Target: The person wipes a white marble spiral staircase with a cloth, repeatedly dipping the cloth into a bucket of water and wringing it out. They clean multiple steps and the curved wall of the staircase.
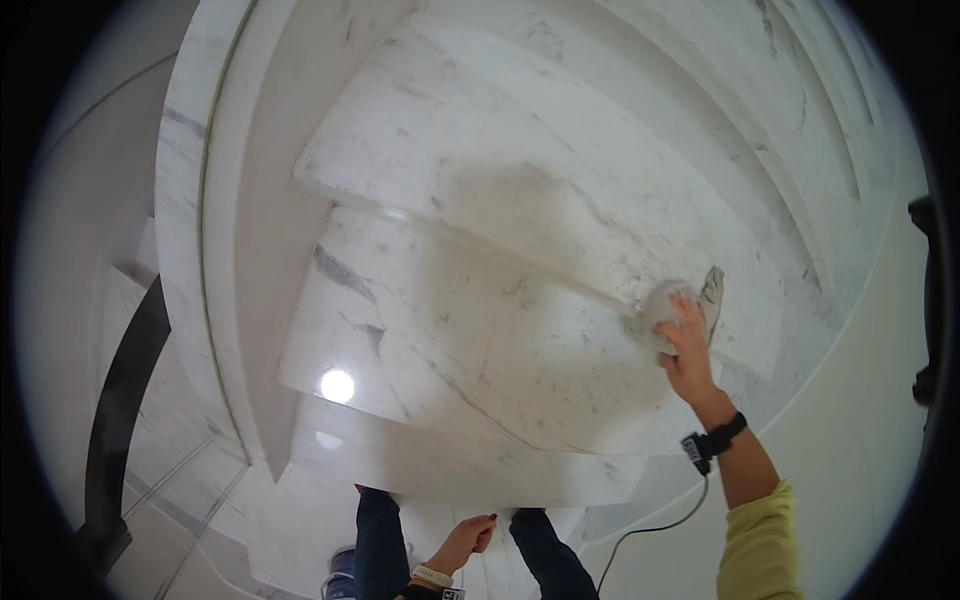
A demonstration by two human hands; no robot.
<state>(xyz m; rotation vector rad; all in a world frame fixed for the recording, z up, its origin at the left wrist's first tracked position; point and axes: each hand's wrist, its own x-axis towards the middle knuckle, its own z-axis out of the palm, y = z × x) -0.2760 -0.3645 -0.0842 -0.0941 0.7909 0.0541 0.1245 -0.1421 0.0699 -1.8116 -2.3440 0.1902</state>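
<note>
My right hand [684, 349] presses a pale grey cloth [660, 319] against the marble stairs, its fingers spread over it. The cloth lies across the right end of the joint between two steps, and a folded part [714, 285] sticks up past my fingers. Both look slightly blurred. Below the front step, my left hand [472, 534] hangs between my knees with its fingers curled in. A small dark spot shows at its fingertips, too small to identify. The lower marble tread [480, 352] and the upper marble tread [465, 127] bear grey veins and some smudges.
A curved marble-topped side wall [184, 150] bounds the stairs on the left, with a dark curved band [127, 420] beyond it. More curved steps [720, 105] rise at upper right. A blue bucket [341, 574] stands beside my leg. A black cable [652, 530] hangs from my right wrist strap.
</note>
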